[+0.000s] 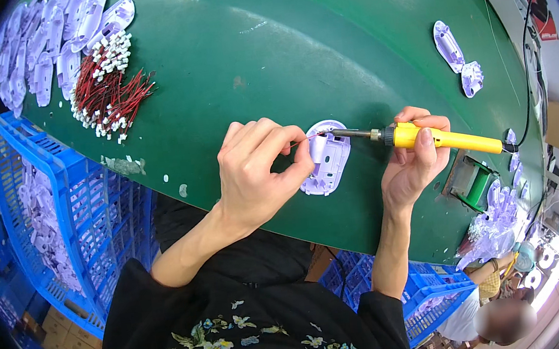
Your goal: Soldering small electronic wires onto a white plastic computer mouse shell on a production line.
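My left grip (251,167) is closed to a pinch, thumb and forefinger meeting on a thin red wire (313,136) that runs to the upper part of a pale lavender plastic shell (335,162). The shell lies on the green tabletop (267,60) between my 2 hands, its moulded inner side facing up. My right grip (410,173) is wrapped around the yellow handle of a soldering iron (450,141), fingers bent firmly about it. The iron points left, its tip over the shell's upper edge beside the wire; I cannot tell whether they touch. Near my right grip stands a green spool (480,187). At the far left lie a heap of red wires with white connectors (111,93) and a pile of similar shells (47,39), above a blue crate (79,216). 2 loose plastic parts (449,47) lie at the upper right.
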A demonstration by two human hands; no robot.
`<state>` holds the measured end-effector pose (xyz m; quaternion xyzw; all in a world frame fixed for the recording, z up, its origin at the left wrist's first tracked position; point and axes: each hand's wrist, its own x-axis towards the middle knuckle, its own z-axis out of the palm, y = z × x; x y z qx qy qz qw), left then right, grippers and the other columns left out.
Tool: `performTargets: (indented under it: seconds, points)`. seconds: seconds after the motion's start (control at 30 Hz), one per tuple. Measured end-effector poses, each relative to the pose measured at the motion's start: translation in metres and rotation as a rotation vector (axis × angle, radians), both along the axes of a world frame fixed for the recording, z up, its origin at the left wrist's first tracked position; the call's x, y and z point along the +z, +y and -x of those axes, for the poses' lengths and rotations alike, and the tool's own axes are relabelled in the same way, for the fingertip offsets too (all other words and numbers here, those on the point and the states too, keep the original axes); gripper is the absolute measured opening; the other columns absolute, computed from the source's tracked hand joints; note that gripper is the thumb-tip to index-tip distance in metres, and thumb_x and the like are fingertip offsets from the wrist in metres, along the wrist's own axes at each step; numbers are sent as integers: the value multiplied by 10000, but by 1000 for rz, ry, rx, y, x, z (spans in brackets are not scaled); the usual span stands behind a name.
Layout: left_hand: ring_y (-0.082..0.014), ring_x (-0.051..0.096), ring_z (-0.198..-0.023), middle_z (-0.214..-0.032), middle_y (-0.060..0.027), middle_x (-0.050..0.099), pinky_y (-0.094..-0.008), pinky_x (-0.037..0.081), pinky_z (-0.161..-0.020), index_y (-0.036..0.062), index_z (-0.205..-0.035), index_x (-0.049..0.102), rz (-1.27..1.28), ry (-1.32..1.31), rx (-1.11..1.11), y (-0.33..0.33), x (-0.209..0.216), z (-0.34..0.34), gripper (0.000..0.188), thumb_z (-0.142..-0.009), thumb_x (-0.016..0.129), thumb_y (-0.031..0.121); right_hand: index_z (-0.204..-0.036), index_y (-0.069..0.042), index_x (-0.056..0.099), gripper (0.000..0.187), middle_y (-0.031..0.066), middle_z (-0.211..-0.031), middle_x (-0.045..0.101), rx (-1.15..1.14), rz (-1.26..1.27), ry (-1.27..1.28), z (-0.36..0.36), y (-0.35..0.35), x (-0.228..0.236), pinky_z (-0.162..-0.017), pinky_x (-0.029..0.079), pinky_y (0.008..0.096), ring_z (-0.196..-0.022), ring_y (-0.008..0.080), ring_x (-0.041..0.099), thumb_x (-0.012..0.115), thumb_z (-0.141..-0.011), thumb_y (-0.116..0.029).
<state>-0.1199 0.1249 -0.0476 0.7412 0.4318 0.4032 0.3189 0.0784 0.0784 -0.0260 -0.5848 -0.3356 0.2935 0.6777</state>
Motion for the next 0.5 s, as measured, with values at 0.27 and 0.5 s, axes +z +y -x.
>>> performTargets:
  seconds: [0.27,0.5]
  points:
    - [-134,508,-541,-639,17,552,-312,324,-572,81,-744,646,27,-4,27,-2,-1,0,139,-672,741,11,-970,-36,518,262,174,-901,636,2,-7,22,-3,-2,0,-490,343,178,-630,97,496,682,-849,-200]
    - [-135,500,-536,-635,16,549,-311,324,-571,78,-743,645,13,4,28,-1,-2,-1,139,-673,742,8,-969,-37,515,266,174,-904,638,7,23,-3,0,-2,2,-487,338,175,-638,100,503,685,-853,-205]
